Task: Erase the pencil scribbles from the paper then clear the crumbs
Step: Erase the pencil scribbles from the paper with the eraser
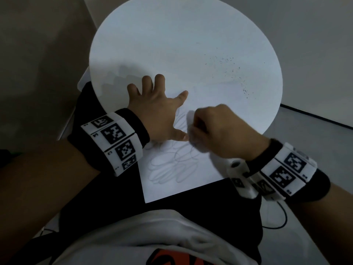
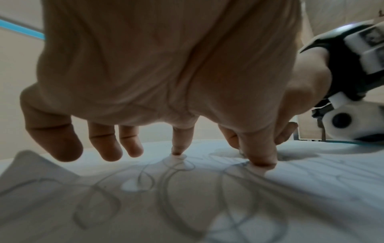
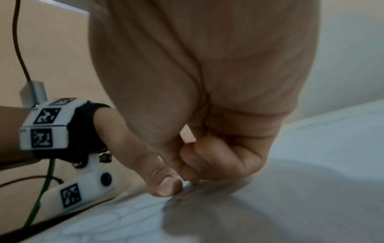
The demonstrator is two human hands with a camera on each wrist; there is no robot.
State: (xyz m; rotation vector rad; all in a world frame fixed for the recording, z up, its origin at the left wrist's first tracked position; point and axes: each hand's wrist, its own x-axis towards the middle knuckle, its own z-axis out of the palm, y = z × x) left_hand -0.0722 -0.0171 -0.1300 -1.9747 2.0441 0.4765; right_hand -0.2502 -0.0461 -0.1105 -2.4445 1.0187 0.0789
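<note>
My right hand (image 1: 219,131), fingers curled, is pinching a white eraser (image 1: 189,119) against the pencil scribbles (image 1: 177,167). My left hand (image 1: 156,111) is pressing the paper (image 1: 172,190) flat, fingers spread and straight, gripping nothing. The paper is overhanging the near edge of the round white table (image 1: 133,44). Short strokes away from my bracing fingers should prevent creasing. Crumbs (image 1: 229,71) are lying far right.

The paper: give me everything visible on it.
The paper is a white sheet, flat on the round white table, near corner overhanging the edge. Looping grey pencil scribbles cover its near half. The left hand presses it with spread fingers; the right hand works beside the left thumb. Dark crumbs lie beyond.
</note>
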